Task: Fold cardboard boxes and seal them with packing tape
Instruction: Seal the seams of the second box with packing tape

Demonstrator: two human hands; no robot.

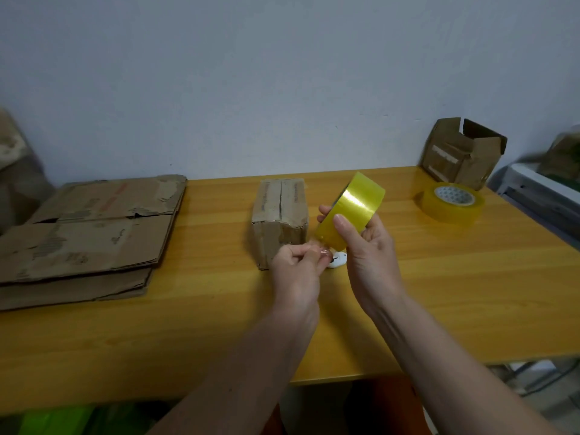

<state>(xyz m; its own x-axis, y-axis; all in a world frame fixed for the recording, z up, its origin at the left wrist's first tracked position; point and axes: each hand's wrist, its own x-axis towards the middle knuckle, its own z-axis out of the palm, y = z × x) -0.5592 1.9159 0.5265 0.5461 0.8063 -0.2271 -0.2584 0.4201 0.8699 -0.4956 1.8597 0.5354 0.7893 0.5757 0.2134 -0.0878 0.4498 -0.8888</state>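
Note:
A small closed cardboard box [280, 219] stands in the middle of the yellow wooden table [204, 324], its top flaps meeting at a seam. Just right of it, my right hand [365, 246] grips a yellow roll of packing tape [353, 211] held above the table, thumb on its outer face. My left hand [296, 271] pinches the loose clear end of the tape at the bottom of the roll. A small white object [337, 260], partly hidden by both hands, lies on the table beneath them.
A stack of flattened cardboard boxes [91, 233] lies on the table's left side. A second tape roll [452, 202] lies flat at the back right, with an open, worn cardboard box [461, 152] behind it against the wall. A grey unit [539, 189] sits off the right edge.

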